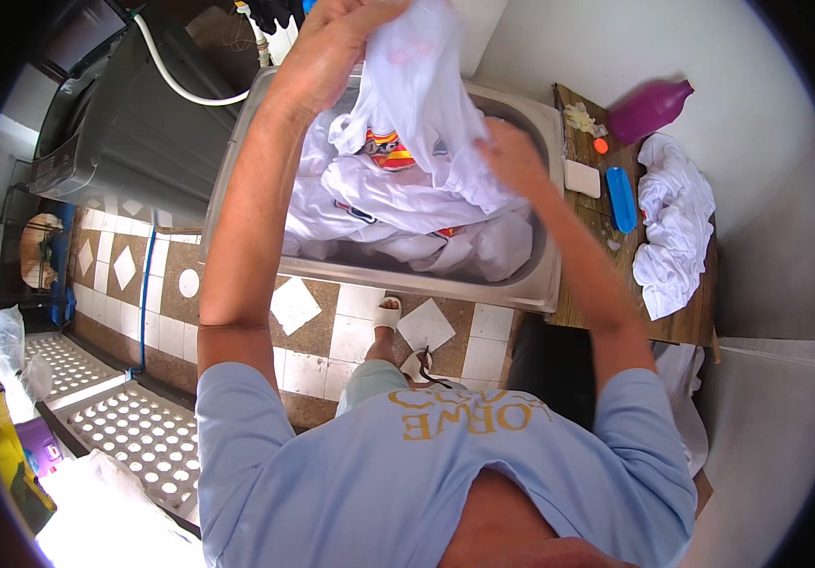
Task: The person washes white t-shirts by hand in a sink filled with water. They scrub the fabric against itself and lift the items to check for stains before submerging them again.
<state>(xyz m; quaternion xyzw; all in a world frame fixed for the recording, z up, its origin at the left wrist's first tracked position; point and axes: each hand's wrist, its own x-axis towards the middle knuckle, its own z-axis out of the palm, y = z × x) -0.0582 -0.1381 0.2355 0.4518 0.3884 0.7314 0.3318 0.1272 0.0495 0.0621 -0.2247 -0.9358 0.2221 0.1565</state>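
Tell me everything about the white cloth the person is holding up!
The thin white fabric garment looks soft, wet and crumpled. Both hands grip it: the left hand bunches its top, the right hand pinches its lower side. It hangs over the grey metal sink, its bottom trailing into the pile of white laundry.

To my right a wooden desk [585, 312] carries a purple bottle [649, 110] lying on its side, a white bar of soap [582, 177], a blue brush [621, 199], a small orange cap [601, 146] and a crumpled white cloth [673, 222]. To my left stands a grey washing machine [128, 123] with a white hose [180, 83] curving over it. Below me the floor [332, 331] is tiled brown and white, and perforated white trays [133, 431] lie near a yellow bag [0, 445].
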